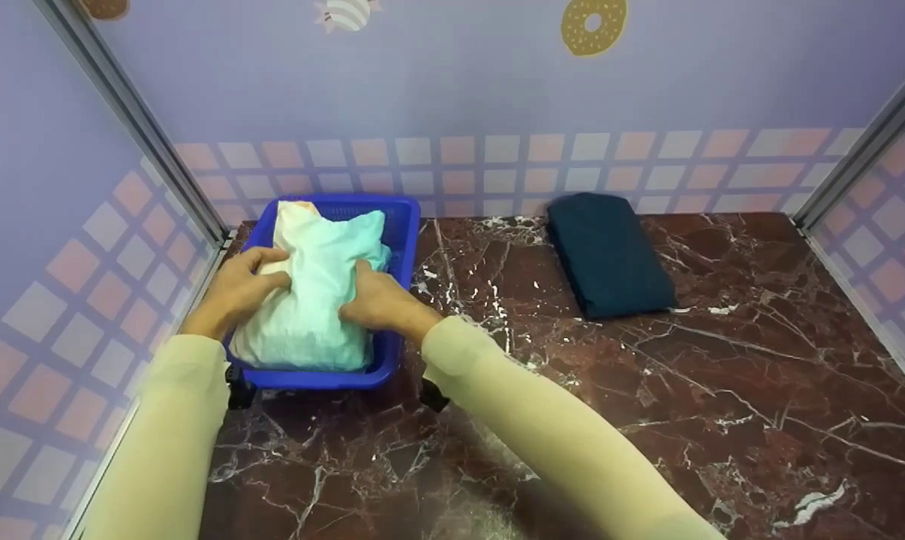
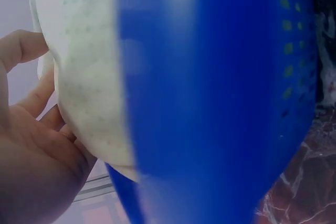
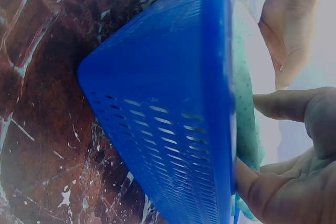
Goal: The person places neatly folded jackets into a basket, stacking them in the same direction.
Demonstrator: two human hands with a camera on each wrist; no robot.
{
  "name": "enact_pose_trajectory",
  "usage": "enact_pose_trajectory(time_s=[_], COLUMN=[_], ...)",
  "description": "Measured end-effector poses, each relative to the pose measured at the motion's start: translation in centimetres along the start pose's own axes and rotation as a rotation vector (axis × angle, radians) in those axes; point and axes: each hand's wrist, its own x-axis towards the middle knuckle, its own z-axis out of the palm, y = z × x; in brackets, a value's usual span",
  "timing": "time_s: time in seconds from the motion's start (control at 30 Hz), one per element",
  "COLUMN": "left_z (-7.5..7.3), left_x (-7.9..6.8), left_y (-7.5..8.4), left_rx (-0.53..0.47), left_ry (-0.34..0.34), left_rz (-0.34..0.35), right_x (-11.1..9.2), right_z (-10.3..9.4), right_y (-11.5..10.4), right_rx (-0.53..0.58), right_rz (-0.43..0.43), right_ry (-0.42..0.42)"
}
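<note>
A folded, soft white-and-mint garment (image 1: 314,285) with a peach patch at its far corner lies in a blue plastic basket (image 1: 411,225). At its left edge my left hand (image 1: 239,289) grips it, thumb and fingers bent against the fabric. My right hand (image 1: 381,300) holds the opposite edge, the thumb on top and the other fingers down the side near the basket's rim. Tiny dots show on the cloth (image 2: 89,77) in the left wrist view. The right wrist view has the right thumb pressing the cloth (image 3: 244,93) just above the rim.
A folded dark navy cloth (image 1: 610,255) lies on the red-brown marbled tabletop (image 1: 542,420), right of the basket and close to the back wall. Patterned panels (image 1: 497,82) enclose the table at the back and both sides. The basket stands near the left panel.
</note>
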Motion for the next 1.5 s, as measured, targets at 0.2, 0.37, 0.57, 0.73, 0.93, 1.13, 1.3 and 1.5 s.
enact_pose_trajectory(time_s=[0.2, 0.37, 0.57, 0.73, 0.93, 1.13, 1.3, 1.5], left_z=[0.0, 0.3, 0.6, 0.8, 1.1, 0.8, 0.6, 1.0], left_x=[0.0, 0.1, 0.1, 0.0, -0.1, -0.2, -0.2, 0.0], left_y=[-0.5, -0.7, -1.4, -1.9, -2.3, -1.8, -0.9, 0.9], left_rx=[0.068, 0.093, 0.100, 0.110, 0.144, 0.195, 0.198, 0.217], left_ry=[-0.021, -0.037, -0.041, -0.048, -0.039, -0.036, -0.007, 0.096], left_rz=[0.000, -0.003, -0.003, 0.018, 0.078, 0.048, 0.008, 0.061], right_x=[0.1, 0.2, 0.4, 0.5, 0.3, -0.3, -0.9, -1.5], right_z=[0.3, 0.6, 1.3, 2.1, 2.8, 2.8, 1.9, 0.2], right_y=[0.0, 0.0, -0.3, -0.4, -0.5, -1.1, -1.8, -1.3], right_rx=[-0.054, -0.060, -0.234, -0.307, -0.427, -0.527, -0.545, -0.551], right_rz=[-0.009, 0.007, -0.005, 0.022, -0.015, -0.050, -0.073, -0.144], right_ry=[-0.031, -0.044, -0.020, 0.004, 0.010, 0.023, 0.025, 0.065])
